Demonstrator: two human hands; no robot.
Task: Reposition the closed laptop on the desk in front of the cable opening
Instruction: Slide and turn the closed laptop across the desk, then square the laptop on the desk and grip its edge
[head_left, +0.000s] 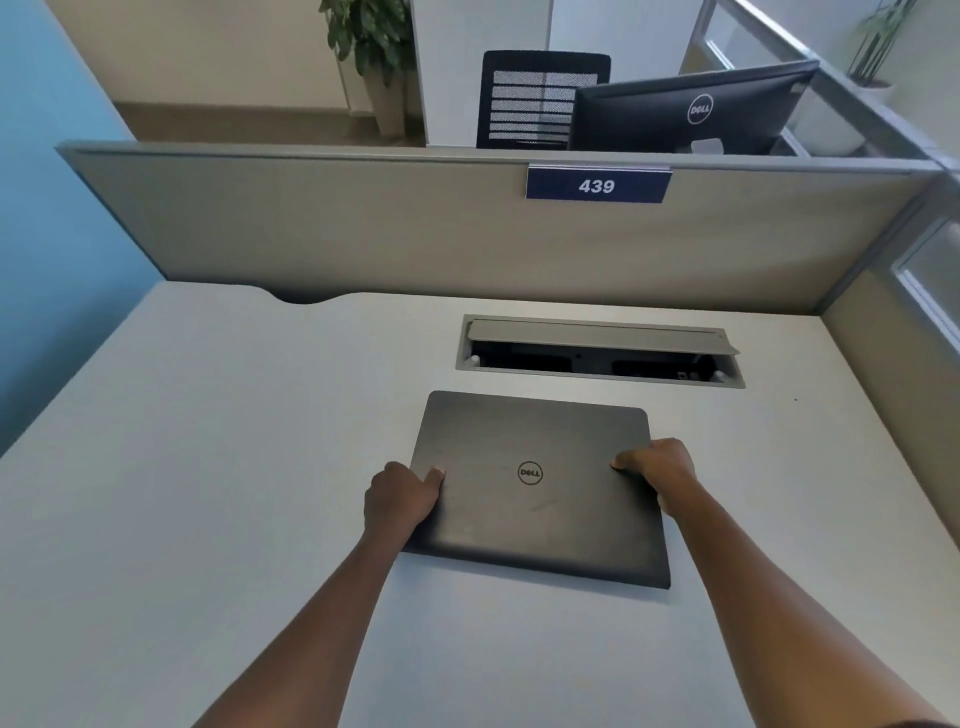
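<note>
Pale grey cubicle worktop (208, 467): closed dark grey slab laptop (535, 493) at frame centre, just below the rectangular cable opening (597, 358).
Left hand (402, 493) and right hand (660, 470) each clamp one side edge, thumbs on the lid. Judged rigid, moderately heavy, smooth-surfaced; hold both side edges, keep level.

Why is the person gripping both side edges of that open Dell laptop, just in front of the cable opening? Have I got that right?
Not quite: the Dell laptop is closed, lid down, as the head view shows. The left hand and right hand do grip its side edges, in front of the cable opening.
</note>
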